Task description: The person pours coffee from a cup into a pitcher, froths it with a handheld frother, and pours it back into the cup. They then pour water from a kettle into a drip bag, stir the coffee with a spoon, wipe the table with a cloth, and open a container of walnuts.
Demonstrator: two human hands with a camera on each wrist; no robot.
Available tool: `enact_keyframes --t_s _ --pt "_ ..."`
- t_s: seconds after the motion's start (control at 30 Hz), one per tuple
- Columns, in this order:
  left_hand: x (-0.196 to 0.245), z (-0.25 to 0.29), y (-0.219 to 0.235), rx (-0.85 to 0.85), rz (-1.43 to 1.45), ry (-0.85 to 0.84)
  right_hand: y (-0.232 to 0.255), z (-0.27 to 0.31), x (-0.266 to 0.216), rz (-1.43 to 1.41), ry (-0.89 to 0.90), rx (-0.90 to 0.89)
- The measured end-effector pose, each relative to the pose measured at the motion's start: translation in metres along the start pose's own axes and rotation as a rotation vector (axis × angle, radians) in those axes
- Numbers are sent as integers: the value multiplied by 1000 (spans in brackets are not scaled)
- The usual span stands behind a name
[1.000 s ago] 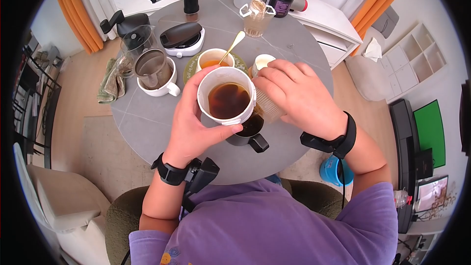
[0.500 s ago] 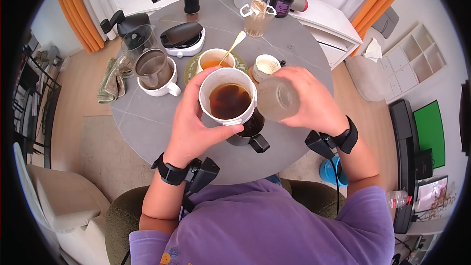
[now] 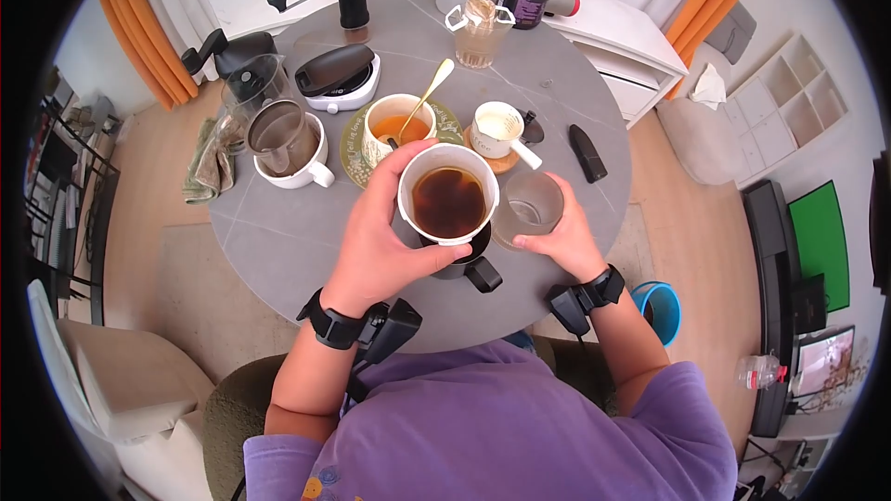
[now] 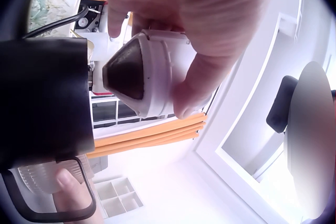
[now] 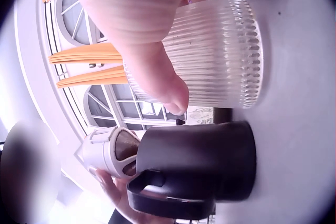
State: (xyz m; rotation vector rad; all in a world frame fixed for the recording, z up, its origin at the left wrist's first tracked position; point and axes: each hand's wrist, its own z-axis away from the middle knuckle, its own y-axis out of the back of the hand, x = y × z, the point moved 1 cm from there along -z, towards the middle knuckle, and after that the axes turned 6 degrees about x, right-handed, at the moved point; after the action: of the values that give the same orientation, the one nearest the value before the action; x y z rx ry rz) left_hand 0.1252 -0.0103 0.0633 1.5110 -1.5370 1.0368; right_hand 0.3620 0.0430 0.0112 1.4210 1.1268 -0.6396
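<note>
- Liquid (image 3: 448, 204), dark brown, is sitting inside the white dripper (image 3: 447, 160).
- The left hand (image 3: 371, 246) is gripping that dripper, its thumb curling round the side, and is holding it just above the black mug (image 3: 457, 271), not touching the rim.
- The right hand (image 3: 574, 237) is gripping the ribbed clear glass (image 3: 527, 223), which is standing on the desk (image 3: 278, 250) beside the mug.
- Beyond the left hand, a cup (image 3: 373, 130) of orange liquid is resting on a green plate (image 3: 355, 160), a golden spoon (image 3: 427, 97) leaning inside.
- Beyond the right hand, a small white pot (image 3: 497, 121) is sitting on a wooden coaster (image 3: 506, 164).
</note>
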Motion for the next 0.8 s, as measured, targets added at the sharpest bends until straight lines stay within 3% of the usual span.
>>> enact_keyframes --t_s 0.27,0.33,0.37,0.43,0.53,0.6,0.67,0.77,0.8 --pt "-3 -1 0 -5 -124 -41 -1 2 3 -199 -4 -29" --pt "-3 -1 2 -13 -177 -83 13 7 -8 68 238 122" --pt "-2 -2 2 -9 -177 -82 19 7 -19 69 239 118" --pt "0 -1 1 -27 -212 -78 31 12 -48 210 405 116" --pt "-1 -1 -4 -39 -166 -70 18 4 -87 85 421 -43" --pt "-1 -1 -5 -55 -141 -51 3 -6 -96 9 428 -218" --pt "-1 -1 -4 -60 -120 -31 -10 -13 -97 -54 398 -265" --pt "-1 -2 -2 -62 -132 -69 -16 -19 -99 -125 367 -348" --pt "0 -4 -1 -68 -216 -182 -18 -20 -99 -163 352 -380"
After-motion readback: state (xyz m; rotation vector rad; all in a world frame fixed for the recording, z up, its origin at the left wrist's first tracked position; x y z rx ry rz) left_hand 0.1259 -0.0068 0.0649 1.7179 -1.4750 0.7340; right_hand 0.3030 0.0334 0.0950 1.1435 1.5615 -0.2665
